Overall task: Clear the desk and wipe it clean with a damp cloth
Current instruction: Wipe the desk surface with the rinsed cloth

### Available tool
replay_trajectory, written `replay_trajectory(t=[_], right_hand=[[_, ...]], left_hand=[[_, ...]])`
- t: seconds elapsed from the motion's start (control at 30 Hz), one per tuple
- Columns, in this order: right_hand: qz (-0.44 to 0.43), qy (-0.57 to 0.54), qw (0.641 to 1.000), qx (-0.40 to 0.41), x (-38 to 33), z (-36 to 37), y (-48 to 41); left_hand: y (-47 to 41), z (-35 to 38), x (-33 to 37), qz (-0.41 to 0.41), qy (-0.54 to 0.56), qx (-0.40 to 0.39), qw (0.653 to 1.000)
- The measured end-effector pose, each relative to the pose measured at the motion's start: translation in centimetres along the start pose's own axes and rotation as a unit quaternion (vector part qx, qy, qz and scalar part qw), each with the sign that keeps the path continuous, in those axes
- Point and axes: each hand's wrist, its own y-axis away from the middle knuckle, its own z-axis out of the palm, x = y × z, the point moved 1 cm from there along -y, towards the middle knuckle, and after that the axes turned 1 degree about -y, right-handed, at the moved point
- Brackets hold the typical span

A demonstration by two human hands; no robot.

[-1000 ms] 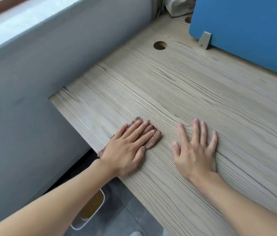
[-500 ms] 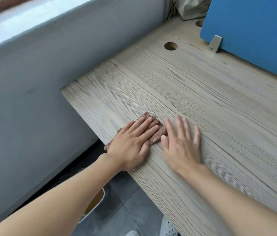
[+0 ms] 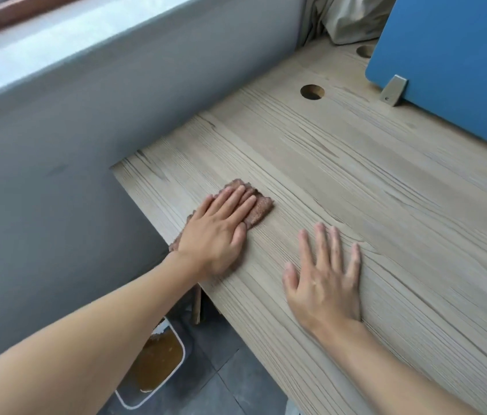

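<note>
A brown cloth point(image 3: 258, 208) lies flat on the pale wood-grain desk point(image 3: 386, 181), near its front left edge. My left hand point(image 3: 217, 232) presses on the cloth with straight fingers and covers most of it. My right hand point(image 3: 326, 277) rests flat on the bare desk surface to the right, fingers spread, apart from the cloth.
A blue divider panel point(image 3: 458, 61) on a metal bracket point(image 3: 393, 91) stands at the desk's back right. A round cable hole point(image 3: 312, 91) is in the desk top. A grey wall point(image 3: 56, 163) borders the left. A white bin point(image 3: 158, 363) sits on the floor below.
My right hand has moved away from the cloth, to the right and nearer me. My left hand with the cloth has shifted slightly toward the left edge.
</note>
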Motion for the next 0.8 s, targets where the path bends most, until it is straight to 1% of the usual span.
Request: replay_trajectory(t=[0.07, 0.2, 0.3, 0.4, 0.47, 0.57, 0.63, 0.7, 0.8], right_hand=[[-0.002, 0.0, 1.0, -0.001, 0.1, -0.1, -0.1], [-0.001, -0.005, 1.0, 0.006, 0.1, -0.2, 0.0], [-0.002, -0.005, 1.0, 0.012, 0.1, -0.1, -0.2], [-0.005, -0.01, 1.0, 0.013, -0.1, -0.1, 0.0], [-0.004, -0.01, 1.0, 0.018, 0.1, -0.1, -0.1], [-0.002, -0.008, 1.0, 0.016, 0.1, -0.1, 0.0], [-0.001, -0.007, 1.0, 0.014, 0.1, -0.2, -0.1], [-0.003, -0.009, 1.0, 0.017, 0.0, -0.2, -0.1], [-0.004, -0.02, 0.999, 0.027, 0.0, -0.2, 0.0]], left_hand=[[-0.3, 0.0, 0.5, -0.017, -0.011, 0.005, 1.0], [2.0, 0.6, 2.0, 0.019, -0.005, -0.011, 1.0], [0.4, 0.4, 0.8, 0.042, 0.01, -0.015, 0.999], [-1.9, -0.1, 0.0, -0.009, 0.001, 0.003, 1.0], [-1.8, 0.1, 1.2, -0.015, -0.006, 0.004, 1.0], [0.2, 0.7, 2.6, 0.036, -0.002, -0.021, 0.999], [-0.6, 0.5, 2.0, 0.052, 0.008, -0.021, 0.998], [-2.5, 0.1, 1.1, 0.035, 0.018, -0.008, 0.999], [-3.5, 0.0, 1.5, -0.025, -0.005, 0.005, 1.0]])
